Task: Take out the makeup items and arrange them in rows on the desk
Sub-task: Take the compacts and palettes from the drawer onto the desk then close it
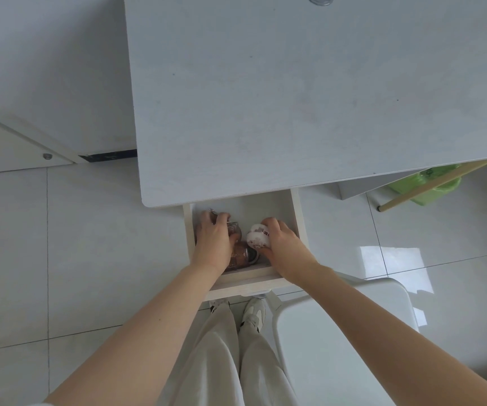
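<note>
Both hands are down inside the open drawer [293,212] that slides out from under the front edge of the desk [265,98], which suggests the person is gathering items two at a time before lifting them up to the bare desktop above. The left hand [214,240] curls over a cluster of clear, brownish cosmetic containers [241,253] in the left part of the drawer; its fingers wrap down around something glassy with a metallic glint at the far end, though exactly which piece it clasps is hidden under the palm. The right hand [280,243] closes its thumb and fingers round a white round jar [257,237] with a speckled face, tipped on its side near the drawer's middle, apparently to free it from its neighbours. All the makeup visible lies in the drawer; none stands on the desk yet, so the arranging in rows has, by my judgement, not begun. The drawer's far right corner shows bare bottom. A white chair [339,332] stands just right of the person's legs, close enough to hamper the right elbow on the lift.
</note>
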